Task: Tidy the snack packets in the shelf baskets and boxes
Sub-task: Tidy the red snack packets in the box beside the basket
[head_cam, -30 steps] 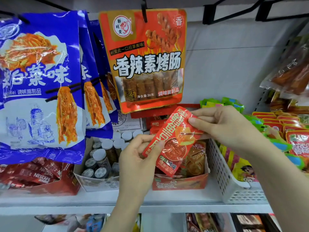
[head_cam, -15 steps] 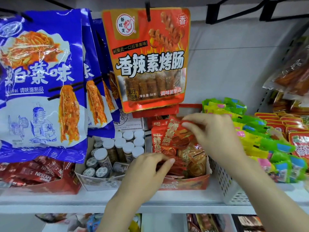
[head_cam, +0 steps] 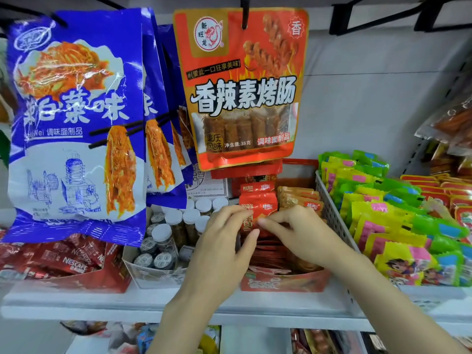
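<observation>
Red packet (head_cam: 258,208) now upright in box (head_cam: 283,283), both hands lowered

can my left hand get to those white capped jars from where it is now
Probably yes. The left hand sits at the red snack box, and the white-capped jars stand in the open-topped box right beside it, with nothing between them.

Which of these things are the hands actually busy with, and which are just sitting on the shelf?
In the job:
left hand and right hand, both on the red packets
red display box holding them

Just there:
hanging orange packet
blue bags
small jars
white basket of green and yellow packets
</observation>
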